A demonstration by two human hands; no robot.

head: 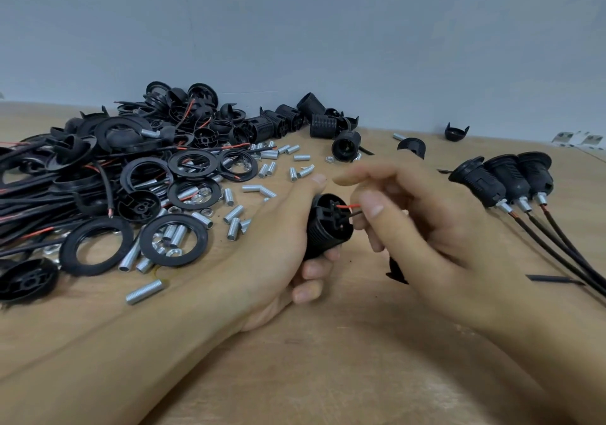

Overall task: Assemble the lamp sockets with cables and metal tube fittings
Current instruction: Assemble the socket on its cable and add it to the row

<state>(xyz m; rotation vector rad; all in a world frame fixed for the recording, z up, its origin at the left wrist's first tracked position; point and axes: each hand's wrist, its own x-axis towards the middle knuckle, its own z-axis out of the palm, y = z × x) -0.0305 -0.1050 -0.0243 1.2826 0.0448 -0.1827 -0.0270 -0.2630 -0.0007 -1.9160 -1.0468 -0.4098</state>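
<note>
My left hand (pixel 278 244) grips a black threaded lamp socket body (pixel 326 228) just above the wooden table (pixel 360 359), its terminal end turned toward my right hand. A red wire (pixel 348 206) and a black wire (pixel 355 214) run from that end into my right hand (pixel 426 228), which pinches them between thumb and fingers. A black part (pixel 397 269) pokes out below the right hand; most of it is hidden. Three finished sockets with metal tubes and black cables (pixel 501 178) lie at the right.
A big pile of black rings, caps and cables (pixel 98 169) fills the left side. Several threaded metal tubes and nuts (pixel 236 214) are scattered beside it. Loose socket bodies (pixel 314 119) lie by the grey wall. A small black cap (pixel 456 132) sits at the back right.
</note>
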